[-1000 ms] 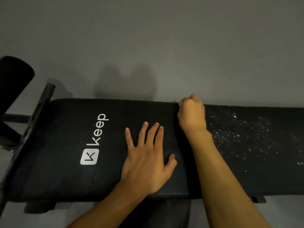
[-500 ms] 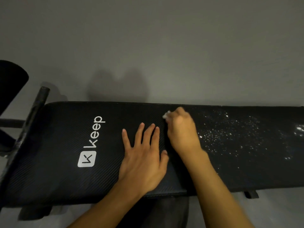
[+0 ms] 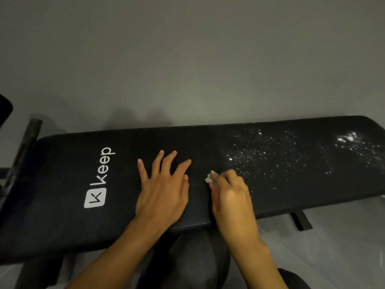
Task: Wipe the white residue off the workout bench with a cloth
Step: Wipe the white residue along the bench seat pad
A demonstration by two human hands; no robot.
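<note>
A long black workout bench point(image 3: 62, 167) with a white "Keep" logo point(image 3: 100, 178) runs across the view. White residue point(image 3: 270, 155) speckles its right half, with a denser patch point(image 3: 350, 140) near the right end. My left hand point(image 3: 162, 188) lies flat on the pad, fingers spread, holding nothing. My right hand point(image 3: 231, 195) is closed on a small white cloth point(image 3: 209, 177), of which only a tip shows past the fingers. It presses on the pad at the left edge of the speckled area.
A grey wall point(image 3: 187, 59) rises just behind the bench. A dark metal bar point(image 3: 25, 147) and a black roller pad point(image 3: 5, 109) stand at the far left. A bench foot point(image 3: 301, 221) sticks out over the grey floor point(image 3: 343, 236) at lower right. My dark-clothed knee point(image 3: 193, 257) is below the pad.
My right hand has slid from the bench's far edge toward the near side with the cloth. The view has shifted, so more of the bench's right end shows. The left hand stays flat.
</note>
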